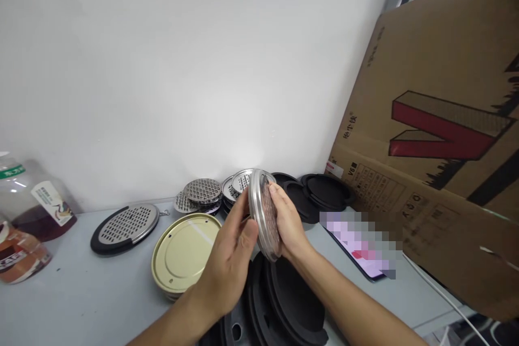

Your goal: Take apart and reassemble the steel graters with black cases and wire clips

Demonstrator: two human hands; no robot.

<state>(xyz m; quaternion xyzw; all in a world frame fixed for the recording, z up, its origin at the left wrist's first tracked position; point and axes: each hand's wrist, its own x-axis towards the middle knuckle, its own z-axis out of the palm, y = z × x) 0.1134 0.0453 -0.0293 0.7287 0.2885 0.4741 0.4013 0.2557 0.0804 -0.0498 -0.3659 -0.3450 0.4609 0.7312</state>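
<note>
Both my hands hold a round silver metal tin (264,211) on edge above the table, its perforated face turned toward my right palm. My left hand (233,259) grips its near rim from the left. My right hand (288,221) cups it from the right. Below my hands lies a stack of black rubber discs (292,303). A gold-coloured metal lid (184,251) rests flat just left of my left hand. Behind the tin sit silver perforated lids (203,192) in small piles.
A black-rimmed perforated disc (125,227) lies at the left. Plastic bottles (28,211) stand at the far left edge. More black discs (320,192) sit at the back near the wall. A big cardboard box (438,135) leans at the right, a phone (360,251) beside it.
</note>
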